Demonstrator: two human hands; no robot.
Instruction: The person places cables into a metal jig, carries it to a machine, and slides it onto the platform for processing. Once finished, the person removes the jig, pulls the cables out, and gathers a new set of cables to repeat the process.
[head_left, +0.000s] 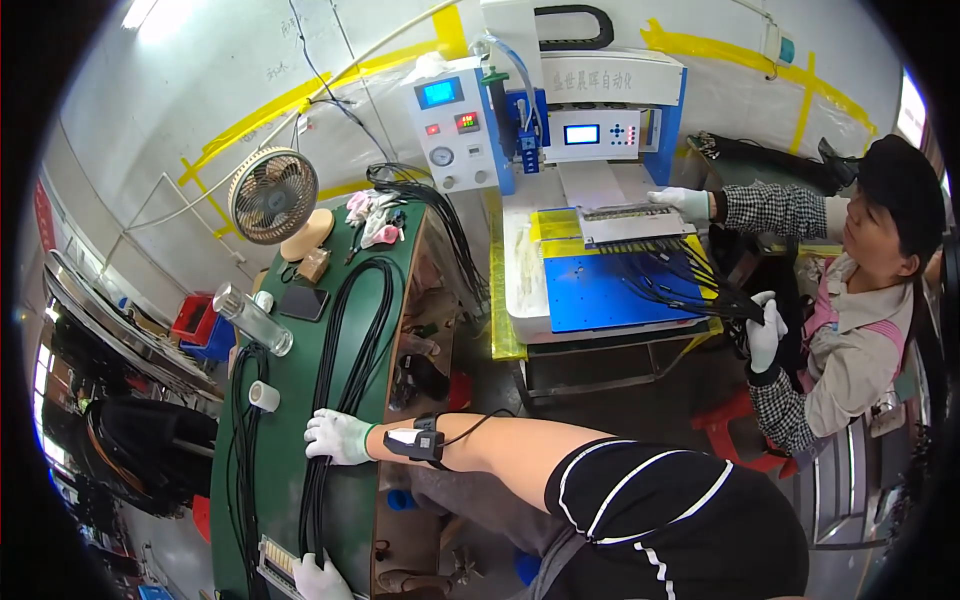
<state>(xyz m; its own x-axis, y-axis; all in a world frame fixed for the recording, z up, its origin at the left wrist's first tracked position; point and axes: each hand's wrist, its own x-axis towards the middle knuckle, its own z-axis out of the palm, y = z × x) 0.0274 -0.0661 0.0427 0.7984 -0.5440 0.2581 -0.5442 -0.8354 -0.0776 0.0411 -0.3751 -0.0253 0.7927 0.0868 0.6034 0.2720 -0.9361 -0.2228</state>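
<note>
A looped bundle of black cables [322, 400] lies along the green table. My right hand [340, 437], in a white glove, is closed around its middle; a small dark device is strapped at that wrist. At the lower edge, my gloved left hand [320, 578] is closed at the near end of the same bundle, partly cut off by the picture's edge. Touching or close beside that hand is a slotted metal tray [276, 562] with a row of pale pieces. A second black cable bundle [243, 450] lies to the left.
On the green table [285, 455] stand a fan [273, 195], a clear bottle [255, 320], a phone [304, 303] and a white roll [264, 397]. At right, a co-worker [850, 320] holds cables and a metal fixture [636, 226] over a machine's blue plate [625, 292].
</note>
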